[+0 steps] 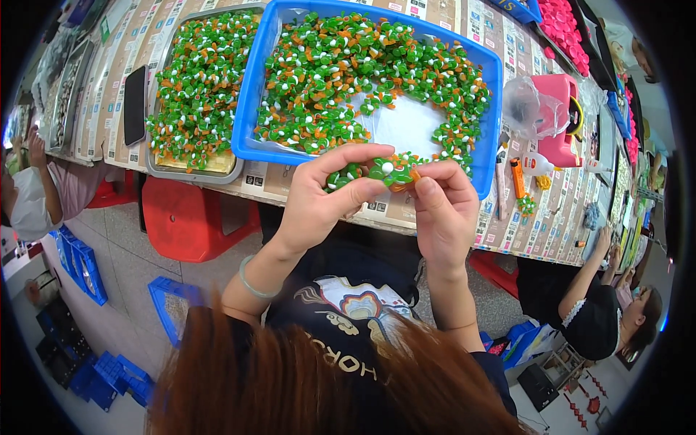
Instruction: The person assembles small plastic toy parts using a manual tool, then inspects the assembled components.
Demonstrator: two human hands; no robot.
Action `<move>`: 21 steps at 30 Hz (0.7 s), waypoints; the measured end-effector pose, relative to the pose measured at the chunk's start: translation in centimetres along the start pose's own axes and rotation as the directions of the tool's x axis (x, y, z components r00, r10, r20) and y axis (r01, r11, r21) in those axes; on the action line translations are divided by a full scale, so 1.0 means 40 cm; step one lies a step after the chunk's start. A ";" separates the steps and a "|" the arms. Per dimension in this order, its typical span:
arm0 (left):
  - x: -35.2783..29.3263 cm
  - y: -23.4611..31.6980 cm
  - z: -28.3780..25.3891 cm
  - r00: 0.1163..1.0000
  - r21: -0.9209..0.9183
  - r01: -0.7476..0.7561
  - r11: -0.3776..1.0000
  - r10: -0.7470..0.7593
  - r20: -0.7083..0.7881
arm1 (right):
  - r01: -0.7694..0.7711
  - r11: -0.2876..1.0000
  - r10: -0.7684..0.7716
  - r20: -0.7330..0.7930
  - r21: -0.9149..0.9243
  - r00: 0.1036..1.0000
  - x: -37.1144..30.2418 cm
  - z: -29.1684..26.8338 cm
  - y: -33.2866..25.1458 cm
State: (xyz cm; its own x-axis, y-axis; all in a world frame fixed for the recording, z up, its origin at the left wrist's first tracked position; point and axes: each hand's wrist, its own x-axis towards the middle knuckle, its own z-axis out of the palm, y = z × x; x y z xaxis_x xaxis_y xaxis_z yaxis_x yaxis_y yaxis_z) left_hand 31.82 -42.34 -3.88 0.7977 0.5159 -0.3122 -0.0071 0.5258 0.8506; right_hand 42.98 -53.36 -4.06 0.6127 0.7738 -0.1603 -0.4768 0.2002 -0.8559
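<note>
In front of my chest, both hands meet over the near edge of a blue tray [494,123]. My left hand [308,199] is closed around several small green-and-white plastic figures, with one figure [388,171] held out between thumb and forefinger. Thumb and fingers of my right hand [449,210] pinch the orange end of that same figure. Many loose green, orange and white figures [312,94] fill the tray, heaped around a bare white patch of its lining. My fingers hide part of what the left palm holds.
Left of the blue tray stands a grey metal tray [235,168] full of similar figures, with a black phone [135,105] beside it. A pink container [558,119], an orange-handled tool [518,177] and a white bottle [538,164] are at right. Red stools [192,221] stand below; other people sit at both sides.
</note>
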 end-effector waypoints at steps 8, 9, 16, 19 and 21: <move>0.017 -0.023 0.006 0.983 -0.093 -0.163 0.982 0.170 0.074 | 0.083 0.892 -0.091 0.005 -0.445 0.996 -0.006 0.001 -0.030; 0.018 -0.021 0.011 0.983 -0.094 -0.163 0.982 0.170 0.074 | 0.083 0.892 -0.090 0.005 -0.445 0.996 -0.003 -0.001 -0.025; 0.035 -0.028 0.033 0.995 -0.439 0.055 0.897 -0.013 0.098 | 0.558 0.460 -0.492 0.326 -0.690 0.808 0.013 -0.021 -0.006; 0.052 -0.050 0.026 0.984 -0.507 0.120 0.854 -0.035 0.174 | 0.639 0.346 -0.502 0.440 -0.687 0.745 0.022 -0.034 -0.018; 0.067 -0.072 0.021 0.971 -0.536 0.158 0.829 -0.031 0.237 | 0.622 0.461 -0.429 0.454 -0.633 0.781 0.023 -0.040 -0.033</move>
State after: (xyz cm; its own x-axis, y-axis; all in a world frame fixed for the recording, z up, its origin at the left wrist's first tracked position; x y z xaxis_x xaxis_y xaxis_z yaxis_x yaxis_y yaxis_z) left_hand 34.49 -43.03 -6.79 0.9179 0.3240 -0.2290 -0.2036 0.8800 0.4292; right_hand 45.19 -53.86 -3.88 0.3970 0.7909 0.4656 0.5598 0.1934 -0.8057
